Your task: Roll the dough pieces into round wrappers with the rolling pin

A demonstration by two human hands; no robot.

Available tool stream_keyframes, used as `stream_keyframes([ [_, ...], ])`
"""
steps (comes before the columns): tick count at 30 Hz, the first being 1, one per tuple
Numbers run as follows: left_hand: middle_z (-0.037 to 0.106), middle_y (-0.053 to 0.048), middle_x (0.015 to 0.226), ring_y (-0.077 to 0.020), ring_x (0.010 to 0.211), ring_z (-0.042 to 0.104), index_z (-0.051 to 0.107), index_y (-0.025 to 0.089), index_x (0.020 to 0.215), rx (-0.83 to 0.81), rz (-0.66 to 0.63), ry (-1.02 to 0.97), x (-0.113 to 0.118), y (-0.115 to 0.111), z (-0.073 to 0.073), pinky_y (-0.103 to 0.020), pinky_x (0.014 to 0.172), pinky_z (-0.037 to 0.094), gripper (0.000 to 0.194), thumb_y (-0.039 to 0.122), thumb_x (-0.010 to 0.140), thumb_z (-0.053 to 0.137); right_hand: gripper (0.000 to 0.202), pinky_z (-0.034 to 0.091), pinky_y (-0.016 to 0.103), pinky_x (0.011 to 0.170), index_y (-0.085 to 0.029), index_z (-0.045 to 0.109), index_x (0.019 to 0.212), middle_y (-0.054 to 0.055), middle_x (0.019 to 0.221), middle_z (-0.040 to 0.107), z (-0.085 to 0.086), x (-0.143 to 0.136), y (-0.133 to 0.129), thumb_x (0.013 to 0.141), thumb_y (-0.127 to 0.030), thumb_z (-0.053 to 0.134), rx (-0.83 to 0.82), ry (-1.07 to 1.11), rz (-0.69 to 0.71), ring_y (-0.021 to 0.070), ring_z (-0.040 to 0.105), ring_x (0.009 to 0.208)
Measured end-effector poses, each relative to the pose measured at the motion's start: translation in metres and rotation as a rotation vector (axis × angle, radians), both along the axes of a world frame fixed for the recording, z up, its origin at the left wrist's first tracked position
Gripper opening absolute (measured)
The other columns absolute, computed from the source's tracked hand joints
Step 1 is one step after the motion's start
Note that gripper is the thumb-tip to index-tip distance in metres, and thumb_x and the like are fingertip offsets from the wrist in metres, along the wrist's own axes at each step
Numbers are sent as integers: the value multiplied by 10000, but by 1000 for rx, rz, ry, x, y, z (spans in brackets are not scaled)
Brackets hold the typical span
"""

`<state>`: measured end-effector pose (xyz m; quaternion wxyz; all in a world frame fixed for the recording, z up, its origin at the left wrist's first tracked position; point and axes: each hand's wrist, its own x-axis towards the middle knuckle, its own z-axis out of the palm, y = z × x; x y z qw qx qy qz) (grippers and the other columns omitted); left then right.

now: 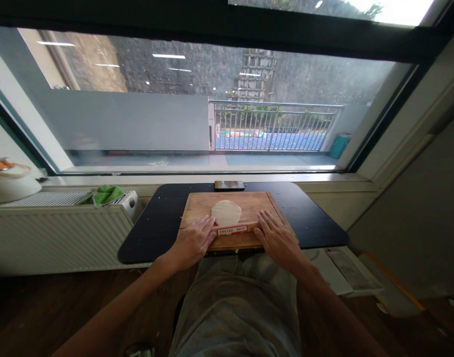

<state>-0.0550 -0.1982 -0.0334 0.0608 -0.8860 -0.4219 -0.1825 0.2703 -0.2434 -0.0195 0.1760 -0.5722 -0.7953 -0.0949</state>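
A flat, roundish sheet of pale dough (226,212) lies on a wooden cutting board (197,202). Across the board, at the near edge of the dough, is a wooden rolling pin (232,230) with a red and white label around its middle. My left hand (194,240) holds the pin's left end, its fingertips close to the dough's left edge. The pin's right end is in my right hand (278,237), with the fingers reaching forward over it. Both palms cover the ends of the pin.
The board rests on a black table (148,223) with rounded corners. A phone-like dark object (229,185) lies at its far edge. To the left stands a white radiator (63,233) with a green cloth (108,195) on it. A large window (137,124) rises behind the table.
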Motion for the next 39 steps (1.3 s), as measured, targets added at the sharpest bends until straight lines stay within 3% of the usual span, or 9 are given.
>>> stream_keyframes([
  [5,370,-177,1799,-310,1714,265,377,120,1736,79,41,-8,3,-4,-9,-551,1391,290,677,459,1154,305,697,369,570,1343,-163,339,1770,163,1759,432,-8,-3,-16,1149,-477,382,25,9,-20,327,369,1667],
  [14,433,-190,1766,-308,1676,362,393,104,1720,26,-2,14,1,19,-6,-547,1380,303,680,465,1170,224,648,313,632,1343,-200,380,1752,132,1778,419,2,-17,3,1178,-479,269,-90,-5,-42,335,332,1678],
  [27,452,-211,1749,-329,1697,308,455,84,1679,-27,9,60,6,57,13,-565,1380,286,669,447,1144,285,593,279,578,1369,-233,452,1719,113,1789,405,20,-19,35,1185,-442,301,-154,-36,-72,308,297,1695],
  [34,448,-227,1746,-382,1678,336,470,71,1655,-52,128,93,19,77,15,-592,1331,328,662,422,1146,233,566,280,525,1362,-244,502,1682,79,1754,480,24,-18,57,1198,-423,271,-165,-39,-79,281,356,1662],
  [39,509,-197,1715,-360,1662,373,471,114,1650,-106,191,99,25,97,18,-511,1302,365,619,395,1128,296,557,279,532,1346,-195,493,1681,108,1736,501,16,-12,76,1181,-319,282,-123,-105,-43,308,409,1622],
])
